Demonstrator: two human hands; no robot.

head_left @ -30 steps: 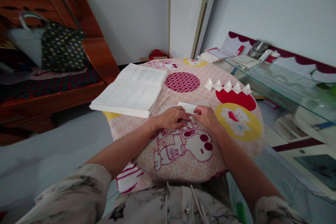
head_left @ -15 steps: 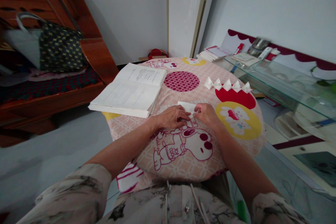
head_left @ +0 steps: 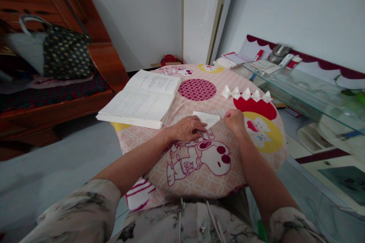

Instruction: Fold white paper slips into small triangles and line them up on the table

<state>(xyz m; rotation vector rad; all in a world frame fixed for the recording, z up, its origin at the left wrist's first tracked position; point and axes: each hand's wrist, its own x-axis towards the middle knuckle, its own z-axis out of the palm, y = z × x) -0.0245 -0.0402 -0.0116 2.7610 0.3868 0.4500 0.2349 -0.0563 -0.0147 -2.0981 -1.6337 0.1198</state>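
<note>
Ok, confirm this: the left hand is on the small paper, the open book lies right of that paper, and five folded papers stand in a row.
The side is wrong: the head view shows the open book left of the small paper. The rest stands: left hand on it, five folded papers in a row.

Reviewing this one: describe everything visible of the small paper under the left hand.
The small paper is white, with faint print-like lines, too small to read. It looks thin, and its far edge is straight; its right side slants in toward the person, perhaps from a fold. It lies on the patterned tablecloth. The left hand rests fingers on its near left part, hiding that outline. The right hand is just off its right corner, seemingly not touching.
</note>
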